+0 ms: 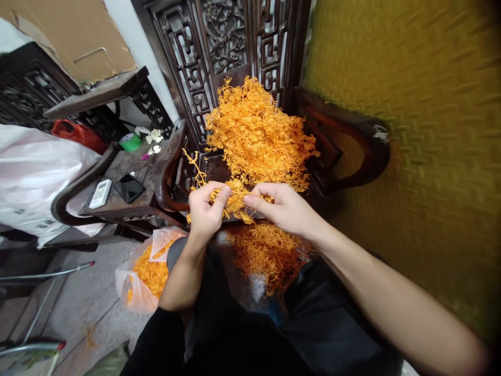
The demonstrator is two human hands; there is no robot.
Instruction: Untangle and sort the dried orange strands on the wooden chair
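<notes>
Both hands meet over the front of a carved dark wooden chair. My left hand (208, 208) is closed on an orange branching sprig (238, 206), its thumb pressed against the fingers. From the other side my right hand (276, 204) pinches the same tangle of sprigs, fingertips close to the left thumb. One thin stem (194, 163) sticks up past the left hand. Right behind the hands, a large heap of orange sprigs (262, 136) fills the chair seat. Below them, between the knees, lies a second pile of thinner orange stems (270, 256).
On the floor at left stands a pinkish plastic bag (135, 287) holding orange pieces. A side table (117, 206) bears a black phone (129, 188), a white device (100, 194) and a green container (131, 142). The chair's armrest (376, 151) curves out at right, beside a yellow textured surface (422, 156).
</notes>
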